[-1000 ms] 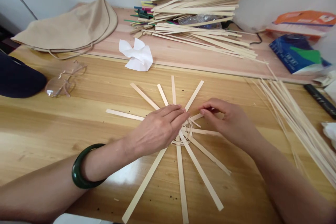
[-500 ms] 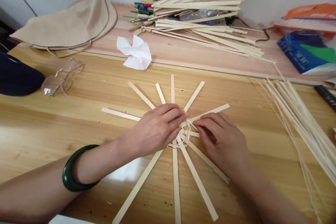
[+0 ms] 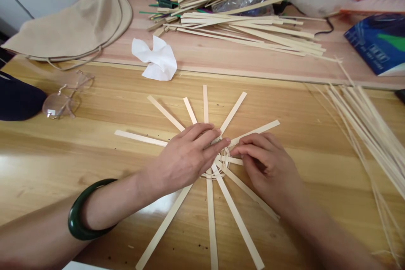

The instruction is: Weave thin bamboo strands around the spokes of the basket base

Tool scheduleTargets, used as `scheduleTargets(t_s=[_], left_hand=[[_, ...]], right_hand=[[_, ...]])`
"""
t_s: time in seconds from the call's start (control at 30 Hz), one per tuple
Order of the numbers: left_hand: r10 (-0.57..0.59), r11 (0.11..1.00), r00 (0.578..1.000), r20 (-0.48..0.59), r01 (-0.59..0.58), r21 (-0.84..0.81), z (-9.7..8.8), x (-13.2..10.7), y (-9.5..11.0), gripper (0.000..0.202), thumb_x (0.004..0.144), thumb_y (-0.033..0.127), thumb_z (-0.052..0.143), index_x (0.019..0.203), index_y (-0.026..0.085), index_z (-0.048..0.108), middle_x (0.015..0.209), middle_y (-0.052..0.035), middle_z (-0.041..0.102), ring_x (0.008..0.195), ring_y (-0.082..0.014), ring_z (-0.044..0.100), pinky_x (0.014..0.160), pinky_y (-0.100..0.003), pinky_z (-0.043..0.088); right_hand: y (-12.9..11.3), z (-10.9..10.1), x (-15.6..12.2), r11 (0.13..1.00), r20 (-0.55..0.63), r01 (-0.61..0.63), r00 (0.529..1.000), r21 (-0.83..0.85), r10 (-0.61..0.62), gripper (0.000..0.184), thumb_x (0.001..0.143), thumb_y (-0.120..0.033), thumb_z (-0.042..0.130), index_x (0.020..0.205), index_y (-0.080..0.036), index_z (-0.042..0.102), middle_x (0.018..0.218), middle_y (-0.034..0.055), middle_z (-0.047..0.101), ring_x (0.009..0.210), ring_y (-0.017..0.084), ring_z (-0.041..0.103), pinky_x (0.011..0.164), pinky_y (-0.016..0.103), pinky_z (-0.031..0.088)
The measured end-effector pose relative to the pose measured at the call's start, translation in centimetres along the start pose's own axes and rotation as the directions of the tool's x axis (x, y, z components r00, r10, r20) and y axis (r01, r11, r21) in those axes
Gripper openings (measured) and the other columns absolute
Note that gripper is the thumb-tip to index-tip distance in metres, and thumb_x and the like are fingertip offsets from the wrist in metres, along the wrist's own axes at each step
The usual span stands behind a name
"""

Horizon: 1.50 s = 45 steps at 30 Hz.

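About a dozen pale bamboo strips radiate from a small woven ring on the wooden table; head view. Judged light, stiff along their length, springy, and liable to split; take hold near the ring, not at the free ends. Your left hand lies flat, its fingers extended and pressing on the ring's upper left, a jade bangle at the wrist. Your right hand curls in at the ring's right edge; whether its fingertips pinch a strand, you cannot tell.
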<state>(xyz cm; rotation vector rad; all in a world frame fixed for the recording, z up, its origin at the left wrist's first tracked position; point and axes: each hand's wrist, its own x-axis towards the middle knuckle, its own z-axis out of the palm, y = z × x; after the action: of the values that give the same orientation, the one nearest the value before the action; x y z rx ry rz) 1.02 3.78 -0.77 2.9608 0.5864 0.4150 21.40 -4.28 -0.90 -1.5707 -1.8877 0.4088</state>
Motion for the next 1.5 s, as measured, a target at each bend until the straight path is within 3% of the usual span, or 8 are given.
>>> scheduleTargets(t_s=[0.23, 0.43, 0.63, 0.93, 1.17, 1.37, 1.5], left_hand=[[-0.005, 1.0, 1.0, 0.015, 0.005, -0.015, -0.1, 0.0, -0.1, 0.035, 0.099, 0.022, 0.051, 0.133, 0.017, 0.056, 0.119, -0.0093, 0.06, 0.122, -0.0271, 0.051, 0.101, -0.041, 0.052], [-0.011, 1.0, 1.0, 0.017, 0.012, -0.009, -0.1, 0.0, 0.0, 0.033, 0.1, 0.024, 0.05, 0.132, 0.016, 0.056, 0.119, -0.0098, 0.06, 0.122, -0.0275, 0.051, 0.101, -0.042, 0.052], [-0.004, 1.0, 1.0, 0.014, 0.004, 0.003, 0.1, -0.1, 0.0, 0.038, 0.1, 0.024, 0.051, 0.136, 0.015, 0.053, 0.12, -0.0096, 0.06, 0.123, -0.0274, 0.05, 0.103, -0.041, 0.05], [0.013, 0.999, 1.0, 0.01, -0.014, 0.034, 0.1, -0.1, 0.2, 0.039, 0.1, 0.023, 0.049, 0.137, 0.012, 0.051, 0.119, -0.01, 0.061, 0.122, -0.028, 0.051, 0.103, -0.041, 0.05], [0.021, 0.998, 1.0, -0.007, -0.02, 0.064, 0.1, -0.1, 0.1, 0.034, 0.1, 0.021, 0.049, 0.132, 0.011, 0.055, 0.12, -0.0099, 0.061, 0.122, -0.0277, 0.052, 0.104, -0.04, 0.05], [0.034, 0.996, 0.999, 0.005, -0.035, 0.085, 0.0, -0.1, 0.1, 0.035, 0.1, 0.021, 0.049, 0.133, 0.012, 0.054, 0.12, -0.0098, 0.061, 0.12, -0.0278, 0.052, 0.099, -0.04, 0.052], [0.024, 0.998, 1.0, 0.014, -0.024, 0.064, -0.1, -0.1, -0.1, 0.035, 0.1, 0.023, 0.05, 0.133, 0.013, 0.055, 0.12, -0.0095, 0.061, 0.12, -0.027, 0.052, 0.099, -0.04, 0.052]], right_hand=[[0.2, -0.4, -0.2, 0.997, -0.074, -0.079, 0.994, -0.004, 0.078, 0.022, 0.094, -0.016, 0.049, 0.098, -0.025, 0.068, 0.102, 0.0058, 0.066, 0.088, 0.019, 0.064, 0.072, 0.034, 0.054], [0.4, 0.2, -0.4, 0.978, -0.078, 0.062, 0.994, -0.2, -0.079, 0.024, 0.09, -0.009, 0.051, 0.102, -0.022, 0.067, 0.1, 0.0063, 0.068, 0.094, 0.022, 0.06, 0.081, 0.038, 0.052], [0.4, 0.2, -0.3, 0.99, -0.073, 0.069, 0.994, -0.126, -0.078, 0.031, 0.085, -0.001, 0.049, 0.097, -0.021, 0.068, 0.098, 0.0051, 0.069, 0.093, 0.022, 0.059, 0.079, 0.037, 0.051], [0.2, 0.6, -0.3, 0.999, -0.093, 0.051, 0.994, 0.005, -0.05, 0.034, 0.085, -0.001, 0.047, 0.094, -0.023, 0.071, 0.102, 0.0039, 0.069, 0.098, 0.021, 0.059, 0.085, 0.039, 0.052], [0.1, 0.6, -0.2, 0.994, -0.126, 0.111, 0.986, 0.015, -0.108, 0.034, 0.085, 0.0, 0.047, 0.088, -0.023, 0.073, 0.105, 0.0038, 0.072, 0.098, 0.021, 0.061, 0.084, 0.04, 0.054], [-0.2, 0.5, -0.1, 0.984, -0.088, 0.175, 0.981, 0.011, -0.174, 0.033, 0.084, 0.002, 0.046, 0.091, -0.019, 0.071, 0.111, 0.006, 0.072, 0.103, 0.021, 0.06, 0.087, 0.04, 0.054], [-0.2, 0.4, -0.2, 0.985, -0.099, 0.161, 0.981, -0.068, -0.168, 0.031, 0.084, 0.0, 0.047, 0.091, -0.02, 0.07, 0.112, 0.0061, 0.071, 0.104, 0.022, 0.061, 0.088, 0.04, 0.055]])
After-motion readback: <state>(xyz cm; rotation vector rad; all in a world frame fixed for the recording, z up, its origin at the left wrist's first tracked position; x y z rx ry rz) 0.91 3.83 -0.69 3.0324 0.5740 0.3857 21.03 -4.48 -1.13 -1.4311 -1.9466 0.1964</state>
